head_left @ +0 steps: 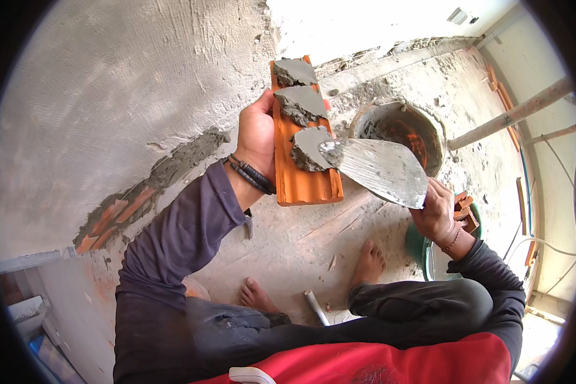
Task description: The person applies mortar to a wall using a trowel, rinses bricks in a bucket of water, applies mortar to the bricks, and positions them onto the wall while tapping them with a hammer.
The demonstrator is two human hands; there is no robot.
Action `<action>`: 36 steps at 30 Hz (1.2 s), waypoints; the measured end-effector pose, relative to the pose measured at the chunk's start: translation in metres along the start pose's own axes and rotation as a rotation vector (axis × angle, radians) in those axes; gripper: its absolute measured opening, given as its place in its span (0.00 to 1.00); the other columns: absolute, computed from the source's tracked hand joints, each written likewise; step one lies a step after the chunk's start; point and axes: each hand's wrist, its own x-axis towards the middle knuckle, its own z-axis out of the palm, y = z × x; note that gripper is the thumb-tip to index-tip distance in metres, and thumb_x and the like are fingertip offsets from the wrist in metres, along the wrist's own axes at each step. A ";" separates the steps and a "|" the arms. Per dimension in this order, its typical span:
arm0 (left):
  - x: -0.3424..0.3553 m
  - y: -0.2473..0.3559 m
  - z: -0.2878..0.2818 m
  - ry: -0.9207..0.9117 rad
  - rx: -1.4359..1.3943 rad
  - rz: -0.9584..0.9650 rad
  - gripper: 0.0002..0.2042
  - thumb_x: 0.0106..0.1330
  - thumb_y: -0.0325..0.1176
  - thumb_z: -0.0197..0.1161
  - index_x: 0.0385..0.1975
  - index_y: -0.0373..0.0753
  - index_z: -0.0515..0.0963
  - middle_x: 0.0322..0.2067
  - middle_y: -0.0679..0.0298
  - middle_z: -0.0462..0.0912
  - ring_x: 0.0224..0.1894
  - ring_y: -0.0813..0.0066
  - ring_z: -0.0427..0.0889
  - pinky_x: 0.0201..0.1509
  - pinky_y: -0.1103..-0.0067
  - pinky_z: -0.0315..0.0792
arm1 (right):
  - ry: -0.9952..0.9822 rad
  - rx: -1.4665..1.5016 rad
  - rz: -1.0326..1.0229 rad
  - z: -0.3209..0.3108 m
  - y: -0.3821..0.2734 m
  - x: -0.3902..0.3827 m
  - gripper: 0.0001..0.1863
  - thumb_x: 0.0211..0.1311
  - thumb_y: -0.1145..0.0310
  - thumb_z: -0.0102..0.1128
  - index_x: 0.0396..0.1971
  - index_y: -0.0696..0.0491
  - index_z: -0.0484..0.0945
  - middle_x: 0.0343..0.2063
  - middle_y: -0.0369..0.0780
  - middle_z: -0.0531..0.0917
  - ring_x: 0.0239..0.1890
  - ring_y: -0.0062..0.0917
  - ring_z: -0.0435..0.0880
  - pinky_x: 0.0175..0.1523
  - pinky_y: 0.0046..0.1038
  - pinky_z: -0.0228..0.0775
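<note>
My left hand [257, 137] is closed round the left edge of a long ridged orange clay tile [308, 187], holding it up at mid-view. Three separate dabs of wet grey mortar [301, 104] sit along its face. My right hand [436, 214] grips a trowel [385, 171] whose wide, mortar-smeared blade points left. The blade's tip touches or overlaps the nearest dab; I cannot tell which. My fingers hide the trowel's handle.
A mortar-caked bucket [400, 131] stands beyond the trowel. Near my right wrist, a green bucket [418, 246] holds broken orange pieces [464, 211]. A rough plastered wall [128, 96] rises on the left. Poles [515, 115] slant in at right; a short white pipe [315, 308] lies between my feet.
</note>
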 end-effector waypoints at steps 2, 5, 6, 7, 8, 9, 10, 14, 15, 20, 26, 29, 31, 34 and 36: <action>0.004 0.001 -0.003 -0.061 0.082 0.030 0.28 0.77 0.49 0.29 0.65 0.36 0.63 0.53 0.45 0.77 0.47 0.53 0.82 0.50 0.64 0.80 | 0.007 -0.012 0.053 -0.008 0.015 -0.010 0.17 0.38 0.83 0.59 0.34 0.57 0.79 0.26 0.43 0.80 0.28 0.39 0.81 0.33 0.35 0.75; 0.018 -0.003 -0.006 0.091 0.196 0.127 0.28 0.76 0.52 0.29 0.58 0.37 0.68 0.47 0.49 0.80 0.46 0.59 0.83 0.50 0.64 0.80 | -0.068 0.022 0.248 -0.038 0.037 -0.014 0.13 0.46 0.82 0.62 0.35 0.58 0.79 0.24 0.45 0.78 0.27 0.40 0.80 0.31 0.36 0.74; 0.020 -0.009 -0.003 0.143 0.272 0.153 0.30 0.76 0.55 0.29 0.59 0.37 0.68 0.48 0.49 0.81 0.47 0.61 0.82 0.51 0.66 0.79 | -0.111 -0.015 0.275 -0.050 0.047 -0.011 0.11 0.49 0.79 0.63 0.35 0.57 0.79 0.24 0.46 0.79 0.27 0.41 0.81 0.32 0.37 0.73; 0.021 -0.016 -0.008 0.145 0.285 0.141 0.30 0.76 0.54 0.29 0.59 0.37 0.68 0.48 0.50 0.81 0.47 0.61 0.82 0.51 0.66 0.79 | -0.152 -0.039 0.300 -0.058 0.058 -0.005 0.10 0.52 0.76 0.64 0.36 0.56 0.79 0.24 0.47 0.79 0.28 0.42 0.81 0.33 0.38 0.73; 0.024 -0.022 -0.013 0.145 0.303 0.134 0.29 0.76 0.54 0.30 0.59 0.37 0.68 0.48 0.50 0.81 0.48 0.61 0.82 0.51 0.66 0.79 | -0.249 -0.125 0.295 -0.065 0.064 0.003 0.09 0.54 0.73 0.64 0.36 0.56 0.80 0.25 0.47 0.80 0.30 0.44 0.81 0.35 0.39 0.73; 0.029 -0.028 -0.017 0.137 0.322 0.127 0.29 0.76 0.54 0.30 0.59 0.36 0.68 0.48 0.50 0.81 0.48 0.61 0.82 0.51 0.66 0.79 | -0.344 -0.215 0.289 -0.075 0.066 0.013 0.10 0.55 0.69 0.64 0.37 0.55 0.80 0.26 0.48 0.81 0.31 0.45 0.81 0.37 0.40 0.73; 0.034 -0.036 -0.025 0.149 0.327 0.115 0.29 0.76 0.54 0.31 0.59 0.37 0.68 0.47 0.50 0.81 0.47 0.62 0.82 0.50 0.67 0.79 | -0.500 -0.283 0.340 -0.081 0.060 0.027 0.12 0.57 0.64 0.63 0.38 0.55 0.80 0.28 0.48 0.82 0.34 0.46 0.82 0.41 0.44 0.72; 0.060 -0.081 -0.048 0.043 0.283 -0.040 0.29 0.76 0.55 0.35 0.59 0.36 0.68 0.47 0.50 0.81 0.48 0.61 0.83 0.50 0.67 0.79 | -0.858 -0.476 0.342 -0.065 0.072 0.047 0.15 0.61 0.61 0.57 0.32 0.58 0.83 0.30 0.49 0.84 0.37 0.45 0.83 0.48 0.42 0.75; 0.065 -0.094 -0.049 0.111 0.245 -0.050 0.29 0.76 0.55 0.36 0.60 0.36 0.68 0.47 0.51 0.81 0.49 0.61 0.83 0.51 0.67 0.79 | -0.941 -0.488 0.325 -0.056 0.081 0.050 0.15 0.61 0.61 0.57 0.30 0.59 0.83 0.28 0.49 0.83 0.36 0.46 0.83 0.47 0.42 0.75; 0.063 -0.112 -0.058 0.105 0.273 -0.078 0.28 0.76 0.55 0.36 0.59 0.36 0.68 0.48 0.51 0.81 0.49 0.61 0.82 0.52 0.68 0.78 | -1.140 -0.449 0.310 -0.024 0.091 0.065 0.18 0.62 0.61 0.54 0.27 0.62 0.83 0.27 0.51 0.83 0.36 0.45 0.84 0.46 0.41 0.76; 0.059 -0.114 -0.052 0.166 0.299 -0.082 0.30 0.76 0.57 0.35 0.58 0.37 0.69 0.48 0.50 0.81 0.47 0.63 0.82 0.53 0.68 0.77 | -1.305 -0.284 0.452 -0.016 0.089 0.084 0.21 0.64 0.60 0.49 0.26 0.65 0.79 0.18 0.49 0.80 0.21 0.39 0.82 0.31 0.38 0.77; 0.061 -0.118 -0.049 0.155 0.263 -0.084 0.30 0.75 0.58 0.35 0.58 0.38 0.69 0.47 0.50 0.81 0.46 0.63 0.82 0.51 0.67 0.77 | -1.250 -0.176 0.332 -0.019 0.116 0.067 0.20 0.65 0.61 0.47 0.24 0.64 0.77 0.16 0.44 0.79 0.16 0.30 0.81 0.22 0.32 0.75; 0.062 -0.118 -0.050 0.140 0.239 -0.091 0.30 0.75 0.58 0.36 0.58 0.38 0.69 0.47 0.51 0.81 0.45 0.63 0.82 0.50 0.66 0.78 | -1.244 -0.063 0.378 -0.028 0.115 0.067 0.21 0.66 0.61 0.47 0.23 0.64 0.77 0.14 0.42 0.77 0.15 0.28 0.79 0.21 0.31 0.74; 0.060 -0.115 -0.049 0.171 0.243 -0.100 0.29 0.75 0.57 0.35 0.58 0.38 0.69 0.48 0.50 0.81 0.45 0.62 0.82 0.50 0.66 0.78 | -1.244 0.045 0.456 -0.048 0.112 0.069 0.21 0.67 0.61 0.48 0.20 0.61 0.75 0.11 0.37 0.73 0.12 0.23 0.75 0.19 0.28 0.70; 0.061 -0.113 -0.049 0.182 0.233 -0.095 0.29 0.76 0.56 0.34 0.60 0.37 0.67 0.49 0.49 0.81 0.46 0.62 0.82 0.50 0.66 0.78 | -1.224 0.169 0.593 -0.061 0.109 0.066 0.20 0.67 0.61 0.50 0.19 0.60 0.75 0.11 0.35 0.73 0.11 0.20 0.72 0.18 0.26 0.66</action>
